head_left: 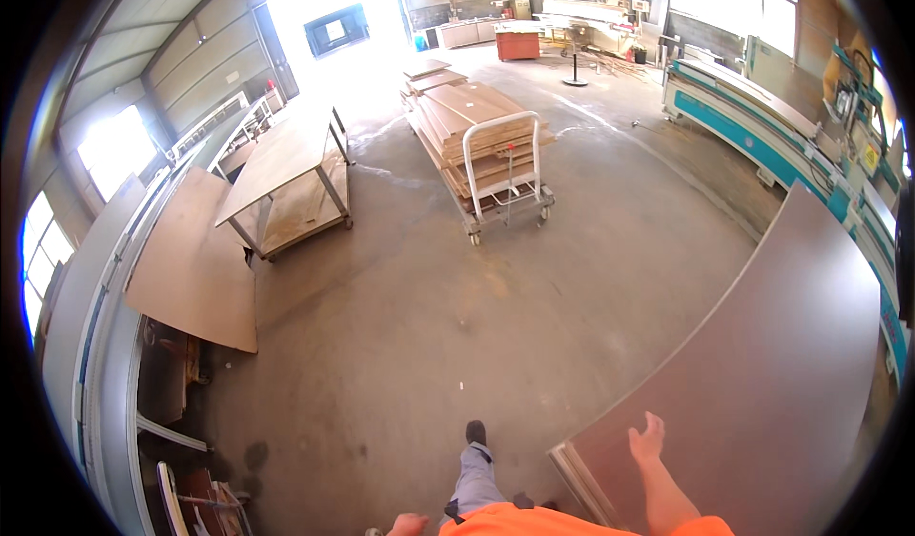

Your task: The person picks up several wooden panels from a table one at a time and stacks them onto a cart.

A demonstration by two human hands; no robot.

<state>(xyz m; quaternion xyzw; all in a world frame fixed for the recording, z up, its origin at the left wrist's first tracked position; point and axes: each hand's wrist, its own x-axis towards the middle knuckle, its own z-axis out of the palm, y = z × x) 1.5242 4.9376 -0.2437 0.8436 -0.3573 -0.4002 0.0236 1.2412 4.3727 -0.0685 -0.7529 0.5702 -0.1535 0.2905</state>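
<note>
My right hand (648, 440) is held out over a large dark brown board (753, 374) at the lower right. Its fingers are apart, and nothing is in them. I cannot tell whether the hand touches the board's smooth face. The board's near edge shows several pale layers, so it looks like a stack of sheets. At the lower edge, my left hand (410, 524) hangs low beside my leg, only partly in view. Its fingers are not clear enough to show whether they are closed.
Ahead stands a white-handled trolley (502, 160) loaded with brown boards. A wheeled worktable (276, 169) is to the left, next to a leaning tan board (195, 260) and a long machine bed (110, 345). A teal and white machine (743, 121) lines the right side.
</note>
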